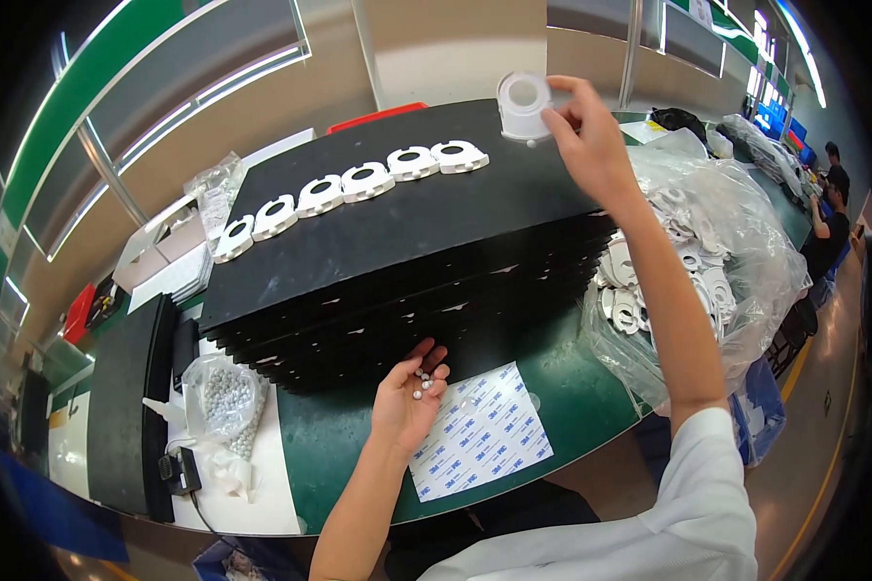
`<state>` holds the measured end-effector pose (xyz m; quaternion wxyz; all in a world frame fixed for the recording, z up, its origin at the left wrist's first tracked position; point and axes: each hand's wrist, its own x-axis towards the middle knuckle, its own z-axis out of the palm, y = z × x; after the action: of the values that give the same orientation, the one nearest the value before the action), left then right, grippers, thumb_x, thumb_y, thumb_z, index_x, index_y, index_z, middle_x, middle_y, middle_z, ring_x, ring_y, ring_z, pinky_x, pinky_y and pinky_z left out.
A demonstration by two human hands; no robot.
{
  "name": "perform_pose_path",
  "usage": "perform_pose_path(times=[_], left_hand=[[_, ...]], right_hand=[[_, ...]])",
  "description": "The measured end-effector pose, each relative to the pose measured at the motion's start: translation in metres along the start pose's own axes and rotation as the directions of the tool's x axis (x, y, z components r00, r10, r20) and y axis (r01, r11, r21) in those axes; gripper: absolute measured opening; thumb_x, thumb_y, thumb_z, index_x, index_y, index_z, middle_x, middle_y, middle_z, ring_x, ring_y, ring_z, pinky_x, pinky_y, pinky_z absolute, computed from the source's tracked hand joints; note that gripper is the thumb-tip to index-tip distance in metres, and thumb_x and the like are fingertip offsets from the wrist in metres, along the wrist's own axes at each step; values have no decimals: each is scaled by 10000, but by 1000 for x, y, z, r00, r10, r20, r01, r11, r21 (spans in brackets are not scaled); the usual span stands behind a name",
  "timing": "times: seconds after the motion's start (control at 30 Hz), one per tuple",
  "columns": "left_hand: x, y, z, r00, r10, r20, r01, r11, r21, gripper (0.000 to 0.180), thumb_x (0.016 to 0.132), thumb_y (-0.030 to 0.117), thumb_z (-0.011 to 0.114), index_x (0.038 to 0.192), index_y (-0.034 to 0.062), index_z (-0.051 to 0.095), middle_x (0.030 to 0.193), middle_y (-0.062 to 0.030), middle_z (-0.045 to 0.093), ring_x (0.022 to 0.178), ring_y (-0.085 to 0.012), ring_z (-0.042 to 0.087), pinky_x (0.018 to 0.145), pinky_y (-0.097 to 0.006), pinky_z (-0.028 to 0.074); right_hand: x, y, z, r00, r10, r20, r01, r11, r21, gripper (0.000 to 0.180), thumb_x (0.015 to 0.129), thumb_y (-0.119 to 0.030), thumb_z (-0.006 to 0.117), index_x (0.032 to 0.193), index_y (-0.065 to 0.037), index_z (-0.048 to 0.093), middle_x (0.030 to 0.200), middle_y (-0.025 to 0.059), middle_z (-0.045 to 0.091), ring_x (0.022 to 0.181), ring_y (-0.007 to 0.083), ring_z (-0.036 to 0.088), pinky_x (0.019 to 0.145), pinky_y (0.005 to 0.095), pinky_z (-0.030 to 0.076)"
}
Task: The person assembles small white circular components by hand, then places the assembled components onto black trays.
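Observation:
My right hand [586, 131] is raised at the far right edge of a black stack of boards [378, 247]. Between its thumb and fingers it grips a white plastic ring-shaped part [523, 105], held above the top board. A small white knob shows at the part's lower edge. My left hand [409, 399], palm up with fingers curled, cups several small white balls [422, 384] in front of the stack. On the top board, a slanting row of similar white parts [365, 181] runs from left to right.
An open clear plastic bag [746, 232] full of white parts lies right of the stack. Left stands a bag of small white balls [228, 399], near a black adapter [179, 472]. A printed white sheet [482, 433] lies on the green table [591, 416]. People [828, 218] sit far right.

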<state>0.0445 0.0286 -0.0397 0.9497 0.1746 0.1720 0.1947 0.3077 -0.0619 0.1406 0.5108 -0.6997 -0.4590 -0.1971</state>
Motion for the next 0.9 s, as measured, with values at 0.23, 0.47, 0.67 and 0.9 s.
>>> perform_pose_path(times=[0.23, 0.47, 0.67, 0.9], left_hand=[[5, 4, -15, 995, 0, -101, -3, 999, -37, 264, 885, 40, 399, 1132, -32, 460, 1041, -180, 494, 717, -172, 449, 533, -216, 372], [4, 1, -16, 1000, 9, 12, -10, 997, 80, 244, 940, 101, 389, 1150, 1, 461, 963, -129, 547, 663, -123, 449, 502, -188, 355], [2, 1, -12, 1000, 13, -4, -13, 996, 83, 238, 949, 117, 382, 1142, 8, 469, 921, -114, 569, 641, -122, 450, 484, -185, 353], [-1, 2, -13, 1000, 11, 15, -12, 998, 67, 233, 948, 136, 406, 1133, 13, 478, 910, -117, 582, 633, -122, 453, 481, -181, 350]], right_hand=[[51, 47, 32, 775, 415, 476, -415, 903, -112, 277, 826, -198, 549, 999, 0, 636, 764, 50, 588, 670, 101, 499, 591, 236, 438], [48, 39, 43, 901, 157, 404, -67, 971, -229, 289, 840, -215, 558, 1014, 4, 632, 916, 125, 647, 829, 206, 598, 768, 305, 468], [21, -3, 79, 767, -290, 572, 348, 938, 10, 289, 883, -236, 518, 1111, -79, 601, 1136, 126, 573, 1120, 273, 465, 944, 360, 377], [15, -17, 72, 694, -133, 707, 242, 969, -55, 322, 903, -295, 485, 1142, -107, 588, 1124, 122, 559, 1166, 265, 421, 972, 362, 346]])
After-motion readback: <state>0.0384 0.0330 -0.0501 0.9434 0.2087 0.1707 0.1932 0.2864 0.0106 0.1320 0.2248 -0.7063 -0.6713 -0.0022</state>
